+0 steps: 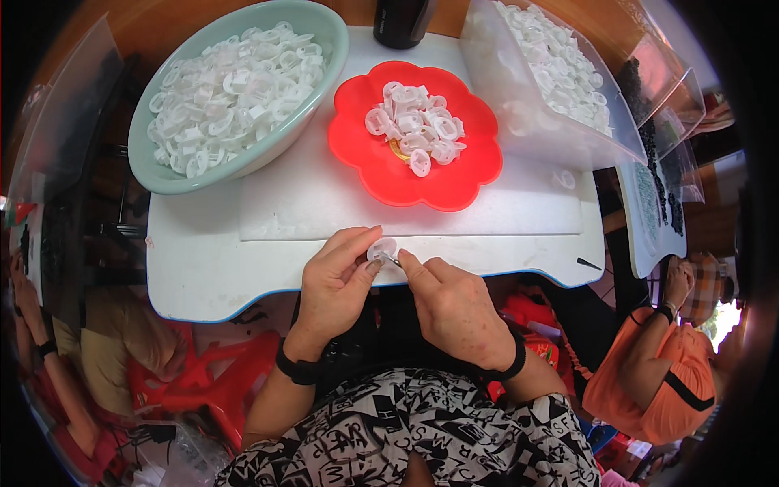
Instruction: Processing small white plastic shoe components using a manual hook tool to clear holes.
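Observation:
Over the table's near edge, my left hand [337,280] pinches a small round white plastic part [381,248] between thumb and fingers. My right hand [454,304] is closed on a thin metal tool [390,260], its tip touching the part; the exact kind of tool cannot be made out. In front of both hands sits a red flower-shaped plate [365,174] with a small heap of similar white parts [411,122] and something yellowish, ring-like, under them.
A pale green basin [324,97] full of white parts stands at the left. At the right is a clear plastic bin [560,142] of more parts. A black cylindrical object [402,23] stands at the back. Other people sit on both sides, one in an orange top [649,390].

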A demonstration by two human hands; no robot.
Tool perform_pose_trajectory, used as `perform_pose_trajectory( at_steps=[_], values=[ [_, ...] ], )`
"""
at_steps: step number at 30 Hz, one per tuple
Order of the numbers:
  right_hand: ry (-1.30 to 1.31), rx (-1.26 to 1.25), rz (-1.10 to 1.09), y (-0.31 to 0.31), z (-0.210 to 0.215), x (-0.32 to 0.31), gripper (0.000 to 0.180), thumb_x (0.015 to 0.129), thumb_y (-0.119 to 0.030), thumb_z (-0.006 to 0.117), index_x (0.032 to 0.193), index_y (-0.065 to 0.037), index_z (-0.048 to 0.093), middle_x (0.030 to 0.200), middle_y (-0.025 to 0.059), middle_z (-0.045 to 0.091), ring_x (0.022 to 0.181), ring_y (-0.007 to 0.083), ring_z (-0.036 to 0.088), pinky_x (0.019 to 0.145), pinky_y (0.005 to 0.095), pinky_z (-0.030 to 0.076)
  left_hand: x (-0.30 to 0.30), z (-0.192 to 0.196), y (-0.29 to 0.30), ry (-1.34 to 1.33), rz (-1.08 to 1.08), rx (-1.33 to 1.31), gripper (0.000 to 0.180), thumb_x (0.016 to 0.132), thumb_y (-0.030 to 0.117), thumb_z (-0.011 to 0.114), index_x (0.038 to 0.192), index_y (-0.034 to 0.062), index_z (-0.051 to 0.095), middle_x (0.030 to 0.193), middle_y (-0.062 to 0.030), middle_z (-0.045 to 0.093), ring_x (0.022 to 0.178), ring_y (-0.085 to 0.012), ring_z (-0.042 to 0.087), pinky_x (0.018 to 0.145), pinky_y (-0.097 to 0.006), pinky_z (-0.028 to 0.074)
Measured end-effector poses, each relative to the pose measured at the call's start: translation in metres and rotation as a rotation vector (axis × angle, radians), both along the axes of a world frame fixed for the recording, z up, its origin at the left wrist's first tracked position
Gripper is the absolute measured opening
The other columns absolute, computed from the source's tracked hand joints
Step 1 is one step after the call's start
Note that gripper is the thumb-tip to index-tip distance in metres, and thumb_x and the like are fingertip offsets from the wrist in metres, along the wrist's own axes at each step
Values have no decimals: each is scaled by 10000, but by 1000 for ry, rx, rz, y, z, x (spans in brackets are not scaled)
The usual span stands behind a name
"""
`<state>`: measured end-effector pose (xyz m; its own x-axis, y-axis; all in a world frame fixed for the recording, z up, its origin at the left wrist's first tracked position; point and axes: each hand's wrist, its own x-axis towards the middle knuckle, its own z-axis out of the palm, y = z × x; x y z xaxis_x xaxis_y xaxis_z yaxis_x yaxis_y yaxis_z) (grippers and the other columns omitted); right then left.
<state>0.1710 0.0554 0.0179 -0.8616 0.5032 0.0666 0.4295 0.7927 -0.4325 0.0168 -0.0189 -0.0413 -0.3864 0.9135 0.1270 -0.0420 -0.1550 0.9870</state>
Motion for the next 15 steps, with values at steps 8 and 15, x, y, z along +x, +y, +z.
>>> perform_pose_trajectory(
  at_steps=[8, 15],
  values=[
    [-79, 48, 42, 1, 4, -2, 485, 691, 1, 565, 1165, 83, 506, 769, 140, 553, 657, 273, 597, 567, 355, 485, -1, -4, -1, 98, 0, -29, 389, 792, -128, 583, 1171, -40, 566, 1100, -119, 551, 943, -146, 545, 815, -248, 464],
    [-215, 140, 163, 6, 19, -11, 402, 682, -26, 577, 1039, 144, 506, 690, 162, 554, 547, 274, 596, 470, 335, 471, 2, -4, -2, 193, 39, -16, 353, 784, -146, 567, 1122, -47, 587, 1094, -128, 556, 932, -151, 570, 794, -248, 489]
  ],
)
